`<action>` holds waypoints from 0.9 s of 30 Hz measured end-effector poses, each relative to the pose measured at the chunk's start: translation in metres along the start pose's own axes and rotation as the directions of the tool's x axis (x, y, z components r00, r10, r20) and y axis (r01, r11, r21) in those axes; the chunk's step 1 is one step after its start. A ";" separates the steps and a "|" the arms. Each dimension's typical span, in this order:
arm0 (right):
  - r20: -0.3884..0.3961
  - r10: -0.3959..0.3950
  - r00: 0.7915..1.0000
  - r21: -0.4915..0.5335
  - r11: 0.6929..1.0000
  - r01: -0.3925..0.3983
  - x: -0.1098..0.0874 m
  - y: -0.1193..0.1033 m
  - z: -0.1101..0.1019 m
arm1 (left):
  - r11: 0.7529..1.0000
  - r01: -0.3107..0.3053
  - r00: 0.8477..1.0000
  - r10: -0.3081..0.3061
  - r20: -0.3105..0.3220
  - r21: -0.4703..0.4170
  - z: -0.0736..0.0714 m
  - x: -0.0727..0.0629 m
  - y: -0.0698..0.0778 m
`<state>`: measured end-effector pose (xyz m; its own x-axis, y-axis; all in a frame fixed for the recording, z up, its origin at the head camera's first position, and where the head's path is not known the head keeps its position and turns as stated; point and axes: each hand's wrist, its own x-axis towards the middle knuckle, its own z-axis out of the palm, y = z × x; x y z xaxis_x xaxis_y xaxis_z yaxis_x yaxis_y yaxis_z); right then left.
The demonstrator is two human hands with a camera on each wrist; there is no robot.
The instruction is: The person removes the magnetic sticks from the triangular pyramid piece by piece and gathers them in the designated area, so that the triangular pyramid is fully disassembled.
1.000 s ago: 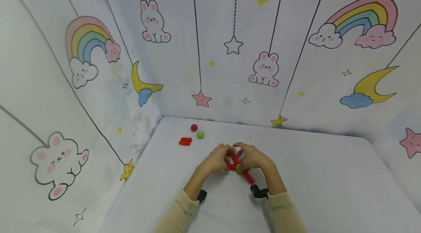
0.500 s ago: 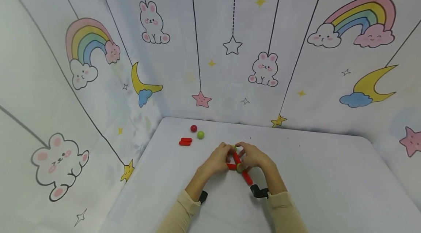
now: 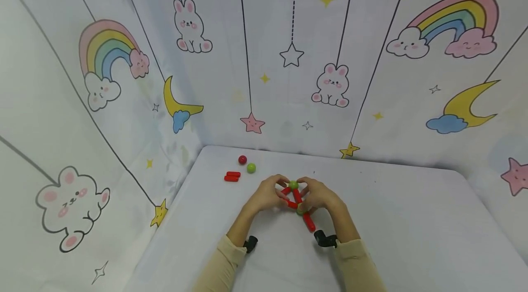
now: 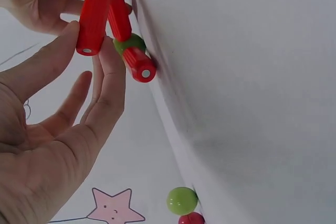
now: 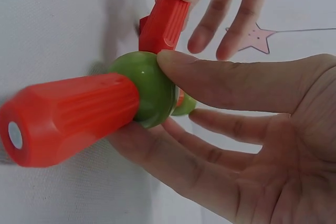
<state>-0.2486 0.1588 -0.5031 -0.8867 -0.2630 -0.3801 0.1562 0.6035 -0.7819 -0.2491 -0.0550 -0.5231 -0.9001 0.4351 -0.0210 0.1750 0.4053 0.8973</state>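
A joined piece of red ribbed rods and green balls lies between my hands near the middle of the table. With thumb and finger, my left hand [image 3: 267, 195] pinches a red rod [image 4: 93, 22], whose pale end disc shows in the left wrist view. My right hand [image 3: 322, 195] holds the nearer green ball [image 5: 144, 87] between thumb and fingers. From that ball a red rod [image 3: 309, 222] points toward me. Another red rod [image 3: 297, 196] runs to the farther green ball [image 3: 293, 185]. Fingers partly cover the left side of the piece.
At the table's back left lie a loose red ball [image 3: 242, 159], a loose green ball [image 3: 251, 168] and two red rods [image 3: 232, 177] side by side. The white table [image 3: 412, 228] meets a cloth wall [image 3: 288, 95] printed with rabbits and stars.
My left hand has shifted slightly away from me, and the red rod near it has tilted. More of the farther green ball shows. My right hand stays nearly still on the nearer ball.
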 end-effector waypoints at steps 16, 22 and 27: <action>-0.013 0.032 0.999 0.033 0.999 -0.031 0.003 -0.004 0.004 | 0.993 0.119 0.993 -0.120 -0.011 -0.020 -0.010 -0.001 -0.003; -0.011 0.031 0.999 0.033 0.999 -0.031 0.005 -0.004 0.006 | 0.991 0.129 0.992 -0.129 -0.005 -0.017 -0.013 -0.001 -0.004; -0.003 0.024 1.000 0.036 0.999 -0.024 0.006 -0.004 0.006 | 0.989 0.144 0.990 -0.144 0.000 -0.015 -0.014 -0.001 -0.007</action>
<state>-0.2513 0.1504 -0.5056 -0.8841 -0.2462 -0.3972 0.1929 0.5818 -0.7901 -0.2553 -0.0696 -0.5225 -0.9158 0.3723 -0.1504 0.0375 0.4521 0.8912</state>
